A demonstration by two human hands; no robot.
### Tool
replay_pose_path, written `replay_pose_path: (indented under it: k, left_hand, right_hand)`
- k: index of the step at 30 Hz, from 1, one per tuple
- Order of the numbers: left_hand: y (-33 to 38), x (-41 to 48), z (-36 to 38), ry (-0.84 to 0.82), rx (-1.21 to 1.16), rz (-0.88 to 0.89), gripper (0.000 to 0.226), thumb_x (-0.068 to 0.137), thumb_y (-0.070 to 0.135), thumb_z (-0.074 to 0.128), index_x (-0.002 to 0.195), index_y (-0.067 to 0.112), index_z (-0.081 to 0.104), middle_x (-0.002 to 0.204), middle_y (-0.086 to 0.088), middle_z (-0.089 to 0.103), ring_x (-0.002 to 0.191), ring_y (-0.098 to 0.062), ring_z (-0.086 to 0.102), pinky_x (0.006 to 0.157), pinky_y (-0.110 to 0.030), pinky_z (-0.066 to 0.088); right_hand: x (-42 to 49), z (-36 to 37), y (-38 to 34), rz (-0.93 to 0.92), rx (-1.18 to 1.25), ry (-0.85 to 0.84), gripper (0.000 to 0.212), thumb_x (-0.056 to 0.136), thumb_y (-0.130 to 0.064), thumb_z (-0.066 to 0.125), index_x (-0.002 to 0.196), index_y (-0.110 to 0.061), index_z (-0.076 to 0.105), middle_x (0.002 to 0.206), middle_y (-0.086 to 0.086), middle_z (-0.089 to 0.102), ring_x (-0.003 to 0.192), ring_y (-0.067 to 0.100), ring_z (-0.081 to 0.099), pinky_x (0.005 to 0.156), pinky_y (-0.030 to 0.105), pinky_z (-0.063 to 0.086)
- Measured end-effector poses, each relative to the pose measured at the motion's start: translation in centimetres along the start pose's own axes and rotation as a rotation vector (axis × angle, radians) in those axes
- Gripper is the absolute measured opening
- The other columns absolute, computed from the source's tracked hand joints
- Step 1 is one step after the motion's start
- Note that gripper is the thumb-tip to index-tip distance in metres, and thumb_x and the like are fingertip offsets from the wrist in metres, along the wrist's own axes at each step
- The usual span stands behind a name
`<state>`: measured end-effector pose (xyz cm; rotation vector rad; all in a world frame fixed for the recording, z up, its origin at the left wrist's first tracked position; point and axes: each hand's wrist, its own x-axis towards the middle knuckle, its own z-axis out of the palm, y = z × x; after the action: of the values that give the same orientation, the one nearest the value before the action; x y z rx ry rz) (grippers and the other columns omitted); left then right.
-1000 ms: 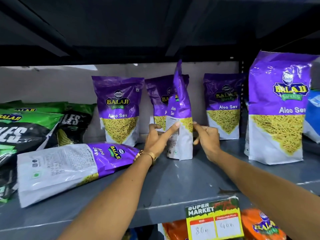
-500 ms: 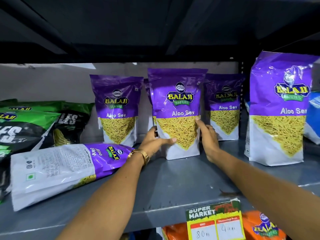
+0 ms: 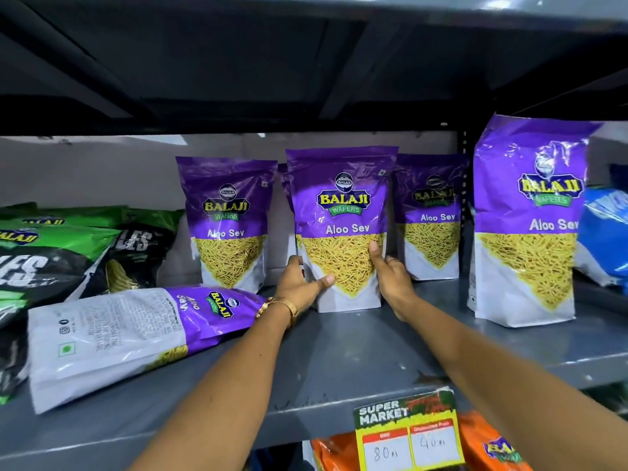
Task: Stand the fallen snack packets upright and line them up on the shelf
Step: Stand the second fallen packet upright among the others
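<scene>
Bare grey shelf [image 3: 339, 362] lies open beneath both forearms, back to the front edge. Left of the left hand [image 3: 299, 283], a fallen Aloo Sev packet [image 3: 136, 338] touches the wrist and blocks that side. Right of the right hand [image 3: 390, 280], a clear strip runs to a large upright packet [image 3: 526, 226]. Behind the hands, standing packets [image 3: 341, 229] crowd the back wall.

glossy plastic-film Aloo Sev packets [image 3: 341, 229], crinkled sheen on fallen packet [image 3: 136, 338], grey painted metal shelf [image 3: 339, 365] scuffed matt, paper price tag [image 3: 407, 433], gold metal bangle [image 3: 283, 309]
</scene>
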<state>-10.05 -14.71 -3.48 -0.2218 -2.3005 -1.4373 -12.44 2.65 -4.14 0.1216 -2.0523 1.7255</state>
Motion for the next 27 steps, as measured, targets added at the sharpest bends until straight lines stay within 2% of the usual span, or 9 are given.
replay_pose_path:
  k: [3, 7, 9, 11, 13, 16, 20, 24, 27]
  left_hand:
    - [1.0, -0.7, -0.4, -0.03, 0.055, -0.003, 0.065, 0.081, 0.03, 0.072, 0.129, 0.001, 0.037, 0.117, -0.011, 0.052, 0.107, -0.021, 0.049, 0.084, -0.022, 0.035]
    - [1.1, -1.3, -1.3, -0.08, 0.104, -0.006, 0.06, 0.076, 0.037, 0.076, 0.112, 0.008, 0.038, 0.098, -0.006, 0.048, 0.092, -0.018, 0.047, 0.084, -0.037, 0.048]
    - [1.4, -2.3, -1.5, -0.085, 0.113, 0.012, 0.058, 0.074, 0.039, 0.077, 0.102, 0.011, 0.037, 0.08, 0.0, 0.044, 0.084, -0.017, 0.045, 0.072, -0.035, 0.046]
    - [2.0, -3.7, -1.7, -0.063, 0.155, 0.053, 0.058, 0.073, 0.043, 0.077, 0.099, 0.011, 0.036, 0.072, 0.006, 0.039, 0.076, -0.017, 0.043, 0.06, -0.03, 0.037]
    - [2.7, -5.1, -1.8, -0.049, 0.184, 0.096, 0.058, 0.071, 0.046, 0.077, 0.095, 0.013, 0.037, 0.069, 0.007, 0.037, 0.068, -0.015, 0.041, 0.056, -0.029, 0.033]
    - [3.0, -6.3, -2.0, -0.06, 0.145, 0.13, 0.054, 0.069, 0.046, 0.078, 0.088, 0.018, 0.036, 0.068, 0.007, 0.039, 0.063, -0.013, 0.04, 0.053, -0.027, 0.032]
    - [3.5, -7.6, -2.0, -0.042, 0.241, 0.204, 0.061, 0.063, 0.057, 0.078, 0.089, 0.019, 0.037, 0.068, 0.007, 0.042, 0.062, -0.012, 0.043, 0.054, -0.029, 0.034]
    - [3.9, -7.9, -2.0, -0.025, 0.281, 0.236, 0.075, 0.05, 0.068, 0.077, 0.089, 0.015, 0.041, 0.075, -0.003, 0.055, 0.067, -0.019, 0.053, 0.056, -0.034, 0.043]
    - [3.6, -7.7, -2.1, -0.02, 0.251, 0.25, 0.089, 0.035, 0.082, 0.069, 0.089, 0.015, 0.046, 0.091, -0.013, 0.066, 0.086, -0.03, 0.063, 0.072, -0.044, 0.053]
  right_hand:
    - [-0.7, -0.5, -0.4, 0.08, 0.019, -0.09, 0.049, 0.088, -0.062, 0.046, 0.066, -0.018, 0.043, 0.066, 0.003, 0.046, 0.068, 0.019, 0.047, 0.07, 0.033, 0.044]
    - [-2.6, -2.1, -1.3, 0.193, 0.127, -0.257, 0.045, 0.094, -0.047, 0.049, 0.094, -0.003, 0.058, 0.093, 0.017, 0.059, 0.089, 0.021, 0.054, 0.106, 0.042, 0.042]
    - [-3.4, -2.9, -1.5, 0.196, 0.133, -0.222, 0.068, 0.091, -0.05, 0.052, 0.112, 0.014, 0.054, 0.121, 0.035, 0.061, 0.107, 0.031, 0.062, 0.113, 0.049, 0.036]
    - [-3.6, -3.4, -0.7, 0.165, 0.129, -0.226, 0.104, 0.073, -0.073, 0.058, 0.124, 0.017, 0.045, 0.135, 0.036, 0.048, 0.126, 0.047, 0.052, 0.112, 0.058, 0.033]
    - [-3.8, -3.9, 0.5, 0.134, 0.066, -0.223, 0.131, 0.043, -0.092, 0.057, 0.12, 0.014, 0.049, 0.128, 0.034, 0.055, 0.119, 0.045, 0.058, 0.109, 0.056, 0.039]
    - [-5.1, -4.9, 0.9, 0.042, 0.043, -0.156, 0.109, 0.046, -0.094, 0.05, 0.091, 0.005, 0.06, 0.09, 0.024, 0.071, 0.08, 0.027, 0.064, 0.082, 0.04, 0.052]
    - [-6.7, -5.7, 0.4, 0.001, 0.043, -0.116, 0.12, 0.049, -0.096, 0.042, 0.106, 0.008, 0.061, 0.112, 0.026, 0.07, 0.108, 0.04, 0.065, 0.099, 0.053, 0.048]
    - [-7.2, -5.8, 0.7, -0.028, 0.024, -0.085, 0.109, 0.057, -0.096, 0.034, 0.111, -0.007, 0.064, 0.109, 0.009, 0.073, 0.104, 0.025, 0.067, 0.101, 0.049, 0.047]
    - [-7.2, -5.8, 1.0, -0.017, 0.04, -0.092, 0.106, 0.056, -0.097, 0.036, 0.11, -0.01, 0.064, 0.109, 0.005, 0.073, 0.104, 0.023, 0.067, 0.101, 0.048, 0.048]
